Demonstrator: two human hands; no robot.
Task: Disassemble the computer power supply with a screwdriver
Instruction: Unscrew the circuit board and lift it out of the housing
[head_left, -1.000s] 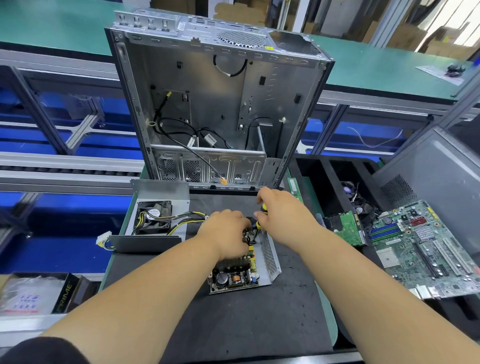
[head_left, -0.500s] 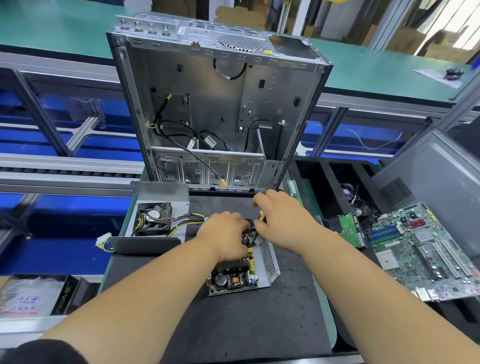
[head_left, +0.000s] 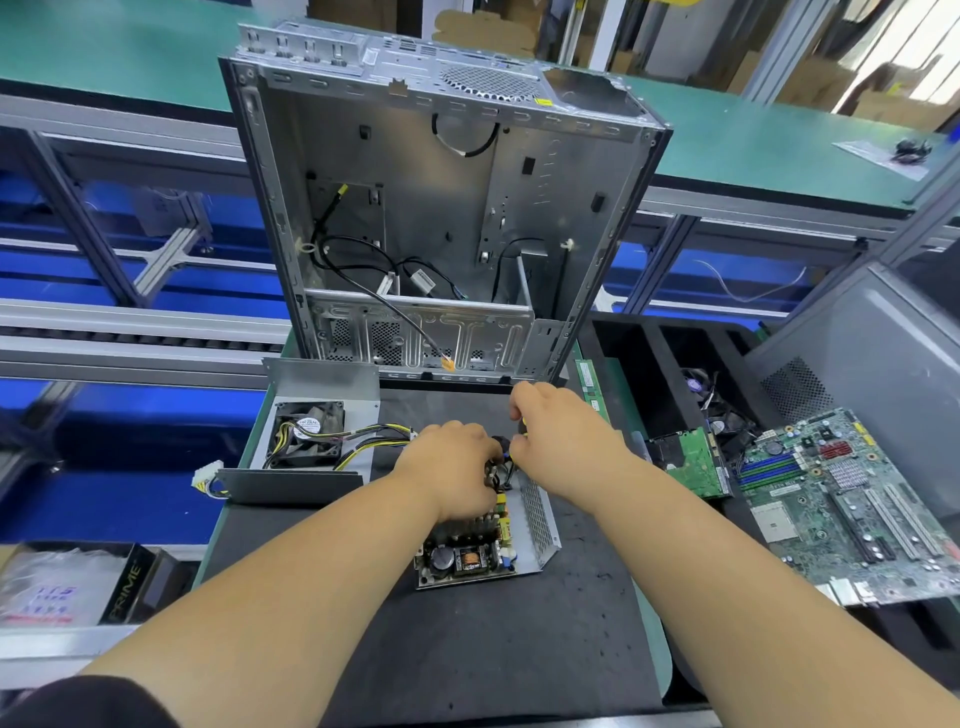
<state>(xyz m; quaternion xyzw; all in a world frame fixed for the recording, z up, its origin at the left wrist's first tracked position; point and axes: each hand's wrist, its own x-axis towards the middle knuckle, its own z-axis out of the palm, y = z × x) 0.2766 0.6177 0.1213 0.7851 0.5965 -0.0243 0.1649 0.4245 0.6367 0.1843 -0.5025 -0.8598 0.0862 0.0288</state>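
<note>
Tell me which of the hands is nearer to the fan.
Left. The left hand lies just right of the fan, on the circuit board; the right hand is farther right.

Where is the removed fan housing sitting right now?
In the head view, the fan housing lies on the black mat, left of the left hand and the open circuit board, just in front of the upright computer case.

I see a brightly, evenly lit bench with soft, faint shadows under my forearms. Daylight blows out the windows (head_left: 904, 47) at the top right. The metal computer case (head_left: 447, 208) carries mild glare. Straight rails bow toward the edges from the wide lens, and the corners look slightly smeared.
</note>
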